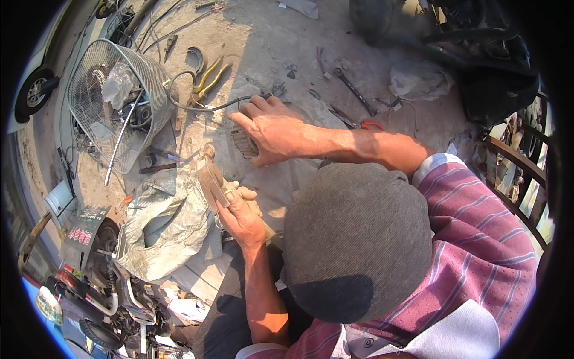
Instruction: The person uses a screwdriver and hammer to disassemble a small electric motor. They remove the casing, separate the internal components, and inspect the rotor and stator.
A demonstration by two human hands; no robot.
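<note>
In the head view, my left hand (pixel 243 222) grips a worn claw hammer (pixel 210 177). Its head lies beyond my fingers, and its pale handle runs back past the wrist. Palm down, my right hand (pixel 271 130) holds a grey ribbed part (pixel 244 142), with fingers over it and the thumb on its near side; much of this part is hidden. A black cable (pixel 210 108) curves from near the basket to that hand. Yellow-handled pliers (pixel 213 78) lie on the ground beyond it. My grey cap (pixel 356 242) covers part of the lower middle.
A wire mesh basket (pixel 157 85) of parts stands at left, near a woven sack (pixel 168 224). Farther out lie a wrench (pixel 355 91), red-handled scissors (pixel 371 125), a curved brake shoe (pixel 197 59) and a clear plastic bag (pixel 420 80). A parked motorbike (pixel 121 287) is at lower left.
</note>
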